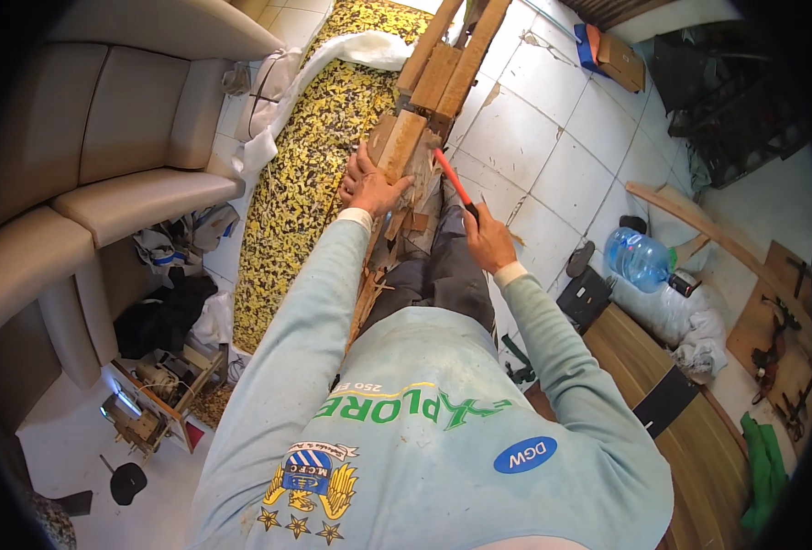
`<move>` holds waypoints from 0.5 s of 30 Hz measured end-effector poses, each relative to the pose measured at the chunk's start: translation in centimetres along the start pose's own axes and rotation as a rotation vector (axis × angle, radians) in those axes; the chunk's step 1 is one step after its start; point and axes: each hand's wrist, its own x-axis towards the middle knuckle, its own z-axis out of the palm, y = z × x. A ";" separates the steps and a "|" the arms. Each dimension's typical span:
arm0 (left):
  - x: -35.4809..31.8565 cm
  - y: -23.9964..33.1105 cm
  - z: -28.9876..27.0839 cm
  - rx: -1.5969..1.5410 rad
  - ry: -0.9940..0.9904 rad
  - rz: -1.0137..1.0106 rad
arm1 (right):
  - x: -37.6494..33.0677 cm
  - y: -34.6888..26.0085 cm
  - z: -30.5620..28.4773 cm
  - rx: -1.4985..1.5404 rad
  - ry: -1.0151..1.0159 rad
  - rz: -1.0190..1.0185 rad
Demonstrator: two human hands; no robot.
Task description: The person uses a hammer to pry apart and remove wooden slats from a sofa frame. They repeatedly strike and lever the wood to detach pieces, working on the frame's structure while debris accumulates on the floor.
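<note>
1. From my distant place, I saw a blue see-through bottle (642,259) lying on its side near the right; whether it held liquid, I could not tell.
2. Just beside the bottle there was a clear plastic bag (695,335) with pale contents, too unclear to name.
3. At the lower left stood a wooden box-like frame (154,399), and in it I noticed small objects, which I could not identify.
4. A black case (584,299) was near the person's right forearm; its inside was hidden from me.
5. The left hand (372,186) had its fingers apart, and they touched the near end of a wooden block (404,145). How firmly they pressed, I could not tell.
6. The right hand (490,240) was closed around the black grip of a hammer (454,179) with a red handle. The hammer's head was at the right side of the block; I could not be certain that they touched.
7. The block was in front of the person's knees, at the near end of a long wooden frame (466,69), between the patterned yellow mattress (305,165) and the tiled floor (553,174).
</note>
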 end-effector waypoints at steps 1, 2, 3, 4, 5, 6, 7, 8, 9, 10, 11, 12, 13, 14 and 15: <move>-0.4 0.2 0.0 0.008 0.000 -0.019 | -0.3 0.3 -0.2 -0.061 0.005 0.054; -0.4 0.5 -0.1 0.018 0.004 -0.029 | 0.1 0.6 -0.7 -0.047 -0.007 0.066; -0.2 0.8 -0.4 0.029 0.008 -0.038 | 0.7 1.0 -1.3 -0.033 -0.018 0.078; -0.2 1.2 -0.6 0.039 0.008 -0.041 | 1.1 1.1 -2.1 -0.020 -0.024 0.093; -0.2 1.1 -0.7 0.048 0.004 -0.049 | 1.4 1.0 -2.6 -0.037 -0.056 0.130; -0.4 1.1 -0.5 0.031 -0.015 -0.048 | 1.0 1.2 -2.7 0.023 -0.044 0.126; -0.4 0.9 -0.6 0.018 -0.025 -0.053 | 0.7 1.0 -2.6 0.089 -0.036 0.113; -0.4 0.7 -0.7 0.004 -0.035 -0.058 | 0.6 0.8 -2.5 0.155 -0.029 0.100; -0.3 0.7 -0.7 0.019 -0.044 -0.048 | 0.8 0.6 -2.6 0.190 -0.027 0.070; -0.2 0.2 -0.9 -0.035 -0.056 -0.034 | 0.6 -0.5 -2.7 0.228 -0.031 0.047; 0.1 -0.2 -1.1 -0.086 -0.072 -0.015 | 0.1 -1.4 -2.8 0.268 -0.030 0.029; 0.3 -0.6 -1.3 -0.138 -0.088 0.004 | -0.4 -2.0 -2.5 0.258 -0.023 -0.020; 0.7 -0.8 -1.4 -0.212 -0.073 -0.011 | -0.6 -2.7 -2.4 0.246 -0.009 -0.078; 0.8 -0.9 -1.3 -0.233 -0.076 -0.012 | -0.8 -3.4 -2.4 0.235 0.004 -0.135; 0.9 -1.1 -1.2 -0.254 -0.079 -0.012 | -1.4 -4.2 -2.4 0.277 0.065 -0.236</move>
